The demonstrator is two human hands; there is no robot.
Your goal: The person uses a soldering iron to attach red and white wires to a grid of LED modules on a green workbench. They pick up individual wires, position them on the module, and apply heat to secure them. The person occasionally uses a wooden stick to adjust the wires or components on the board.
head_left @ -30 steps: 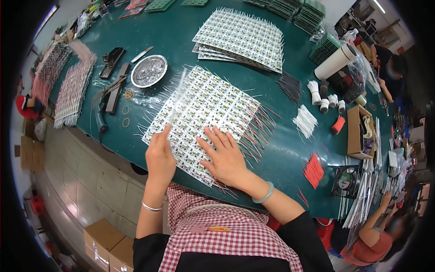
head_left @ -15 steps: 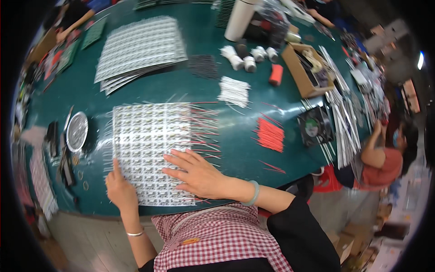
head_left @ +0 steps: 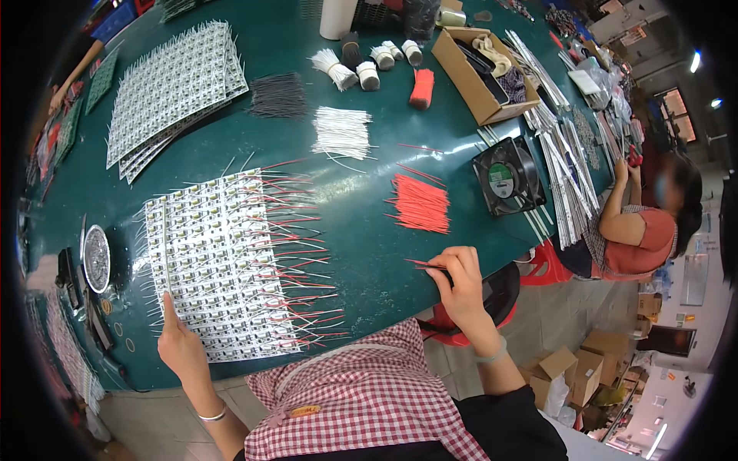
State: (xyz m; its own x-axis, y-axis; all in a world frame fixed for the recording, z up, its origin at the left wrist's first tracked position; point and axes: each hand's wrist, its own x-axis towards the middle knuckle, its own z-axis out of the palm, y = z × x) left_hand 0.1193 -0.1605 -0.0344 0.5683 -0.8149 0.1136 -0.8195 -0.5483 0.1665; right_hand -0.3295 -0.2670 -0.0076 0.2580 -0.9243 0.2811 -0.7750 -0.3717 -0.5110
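A white panel of small circuit boards (head_left: 219,269) lies on the table in front of me, with red, black and white wires sticking out along its right side and short pale ends along its left. My left hand (head_left: 183,349) rests at the panel's lower left edge, index finger stretched out onto it; the other fingers are partly hidden. Away from the panel, near the table's front edge, my right hand (head_left: 463,288) pinches a few thin red wires (head_left: 419,264) between thumb and fingers. Beyond that hand lies a pile of red wires (head_left: 420,204).
White wires (head_left: 342,133) and black wires (head_left: 278,96) lie in piles farther back. Stacked panels (head_left: 177,88) sit at far left, a metal bowl (head_left: 97,259) at left. A black fan (head_left: 507,178) and a cardboard box (head_left: 480,107) stand at right. A person (head_left: 649,223) sits beyond.
My right hand has left the panel, moved right, and now holds red wires. My left hand stays at the panel's left edge. The view has shifted, and the panel appears tilted.
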